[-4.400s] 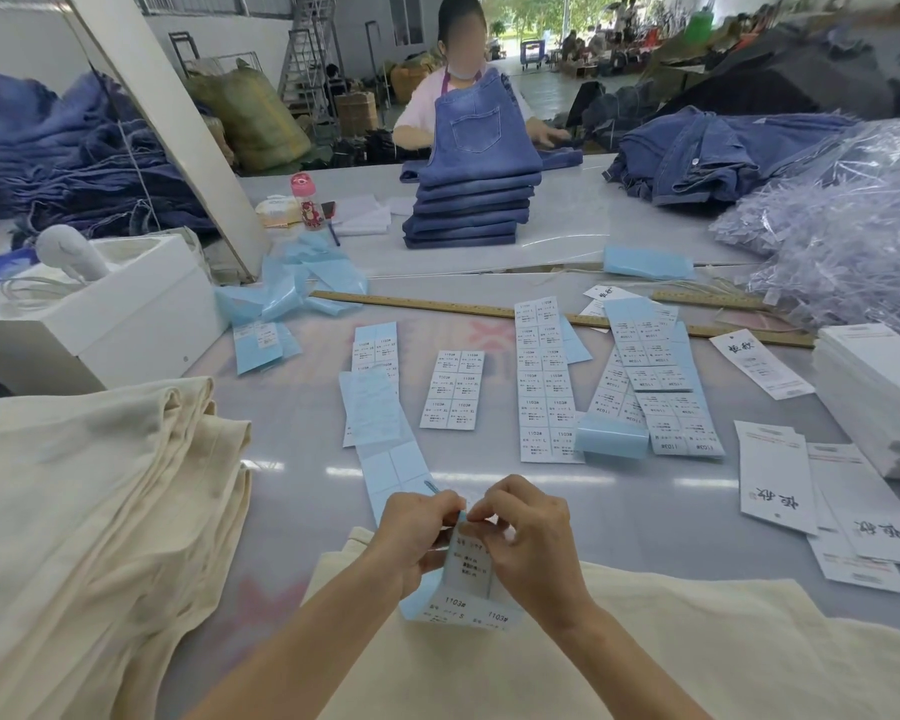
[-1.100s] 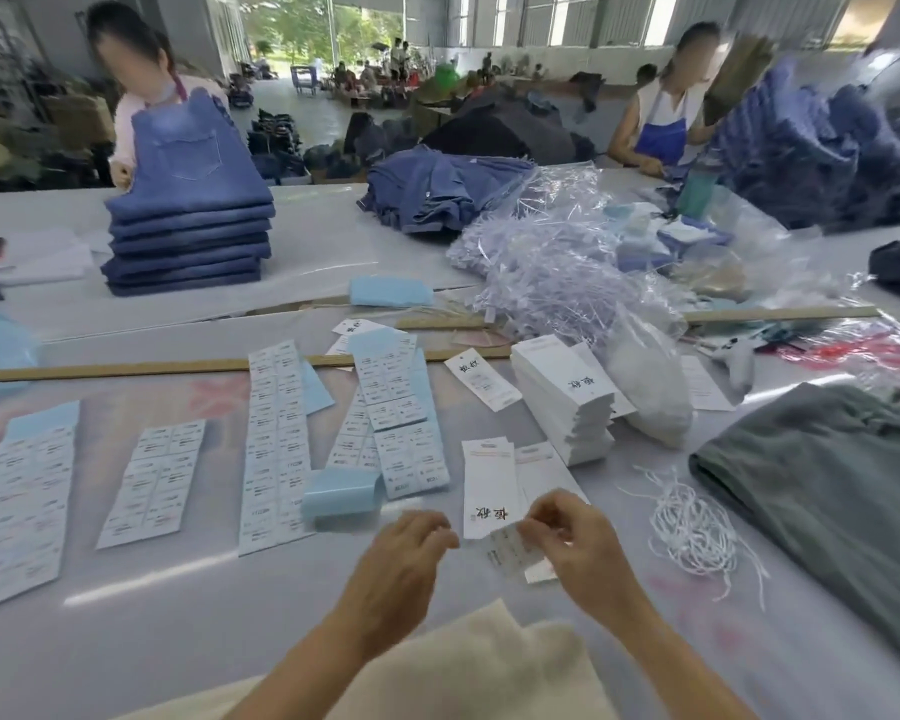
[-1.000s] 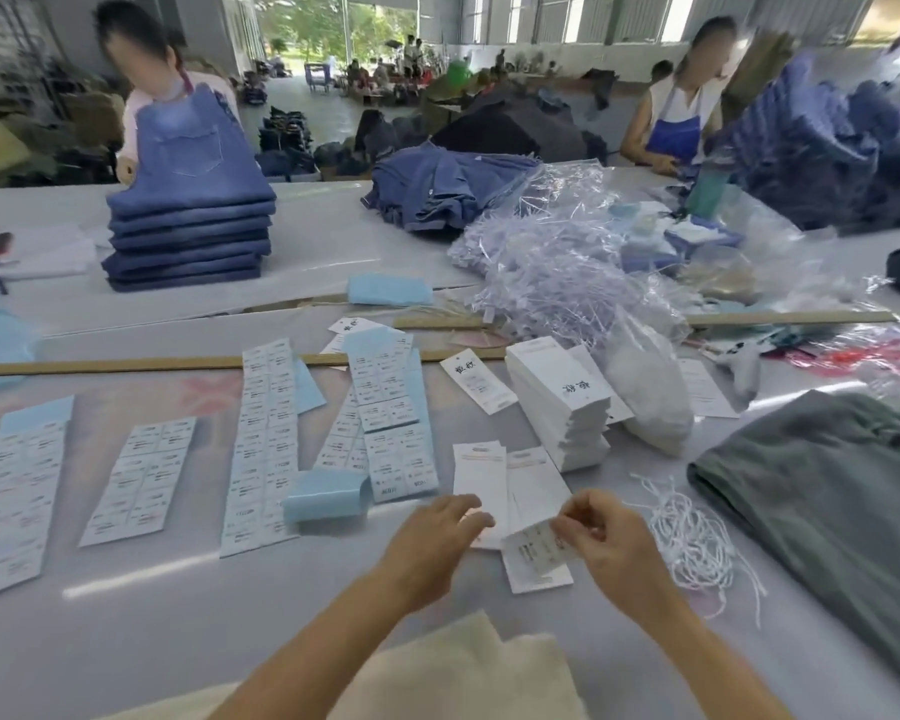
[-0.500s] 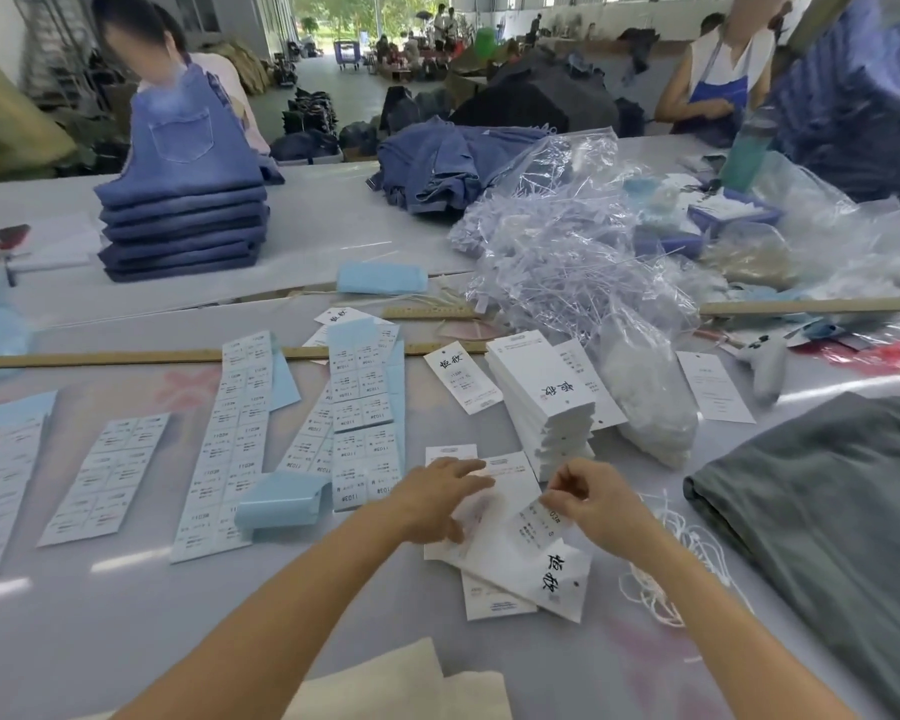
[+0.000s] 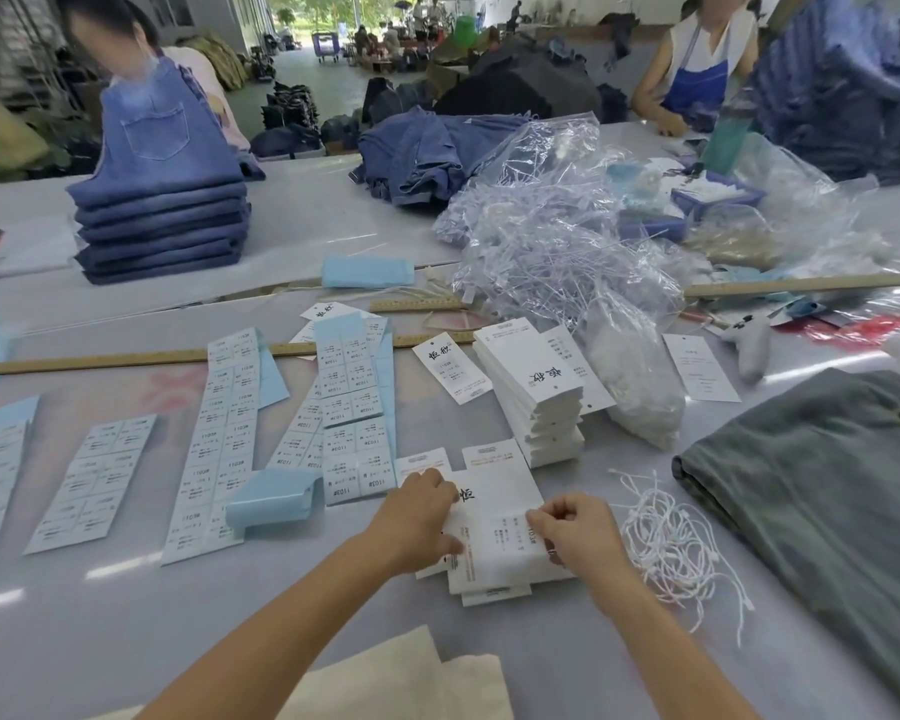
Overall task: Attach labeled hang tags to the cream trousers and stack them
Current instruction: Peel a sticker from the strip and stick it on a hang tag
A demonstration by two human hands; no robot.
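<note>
- We're over the tabletop, both hands down on a white hang tag lying on a few loose tags in front of us.
- Our left hand pins the tag's left edge, fingers bent over it and pressing it flat.
- Our right hand has its fingers curled at the tag's right edge, where a small size sticker sits; it looks like a pinch on the sticker, though we can't tell how much is already stuck down.
- So we judge this as the labelling step: a sticker going onto a tag, not yet a tag going onto a garment.
- Sticker sheets lie in rows to the left, with a tall stack of blank hang tags just beyond our hands, so plenty of supplies remain.
- White string loops wait just right of our right hand, untouched for this tag.
- The cream trousers lie at the near edge, below our forearms, apart from the tag; only a corner shows, with no tag visible on it.
- Left to do, as we see it: finish the sticker, thread a string, fasten the tag to the trousers, then stack them. No stack of finished cream pairs is in view.
</note>
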